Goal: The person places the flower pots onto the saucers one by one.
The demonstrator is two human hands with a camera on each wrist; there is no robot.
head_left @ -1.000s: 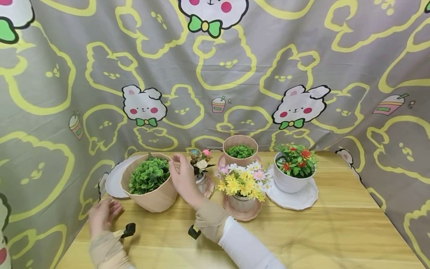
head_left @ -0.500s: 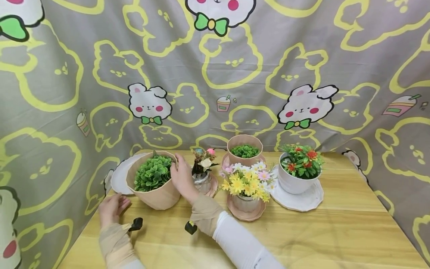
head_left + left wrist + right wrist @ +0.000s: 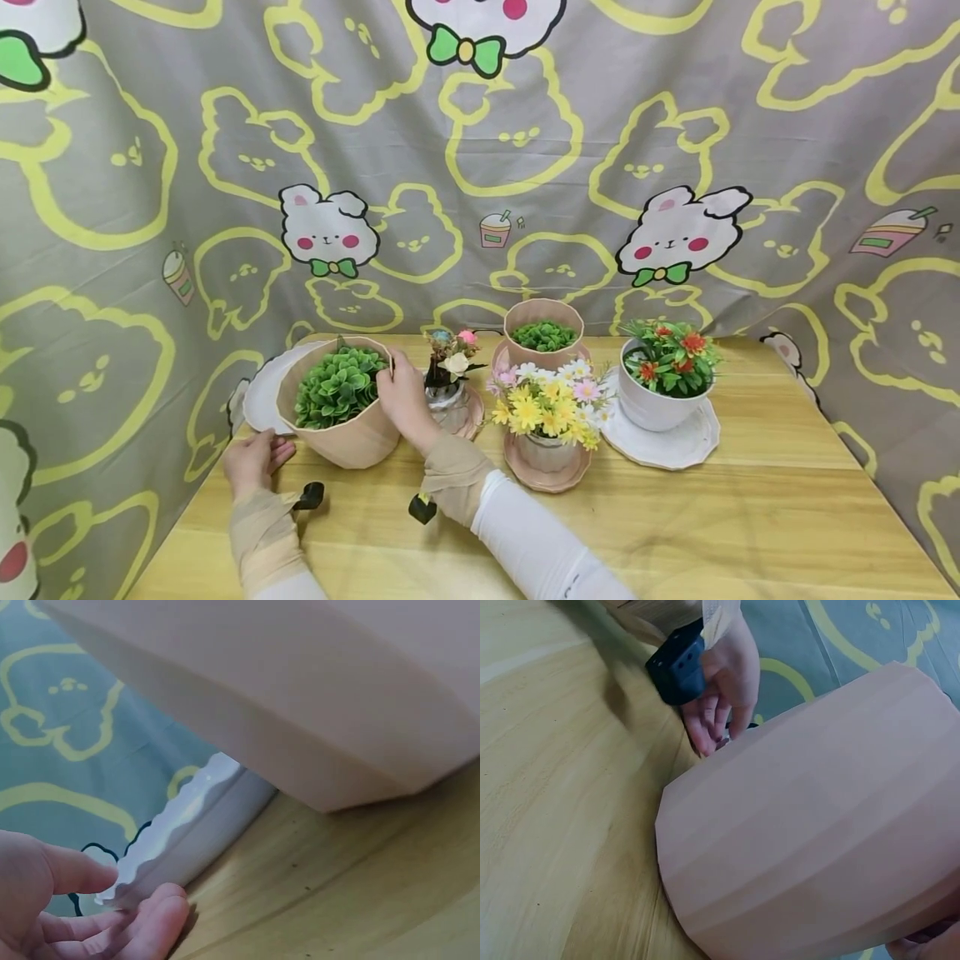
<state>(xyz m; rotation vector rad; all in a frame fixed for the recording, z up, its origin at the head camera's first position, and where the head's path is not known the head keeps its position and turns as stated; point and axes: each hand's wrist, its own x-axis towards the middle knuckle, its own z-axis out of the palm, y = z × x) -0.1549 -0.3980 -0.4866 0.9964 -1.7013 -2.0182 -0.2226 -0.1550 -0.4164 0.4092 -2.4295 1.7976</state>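
Note:
A large beige-pink flowerpot (image 3: 348,442) full of green leafy plant (image 3: 341,387) stands at the left of the table. My right hand (image 3: 405,398) grips its right rim, fingers partly hidden by the pot wall. Behind and left of the pot lies a white scalloped saucer (image 3: 264,392), partly covered by the pot in the head view. At the saucer's near edge, my left hand (image 3: 253,462) pinches the rim. The left wrist view has the thumb above that saucer rim (image 3: 180,832) and the other fingers (image 3: 161,915) below it, with the pot's base close beside.
Right of the pot, a small vase of mixed flowers (image 3: 447,367) stands on a pink saucer (image 3: 474,412). Yellow daisies (image 3: 528,412) and a taller pink pot (image 3: 543,314) are mid-table. A white pot (image 3: 660,404) with red flowers sits on a white saucer (image 3: 693,446). Patterned cloth (image 3: 420,150) hangs behind.
My right hand has closed more firmly round the pot's rim. My left hand has moved forward and right, up to the white saucer's edge.

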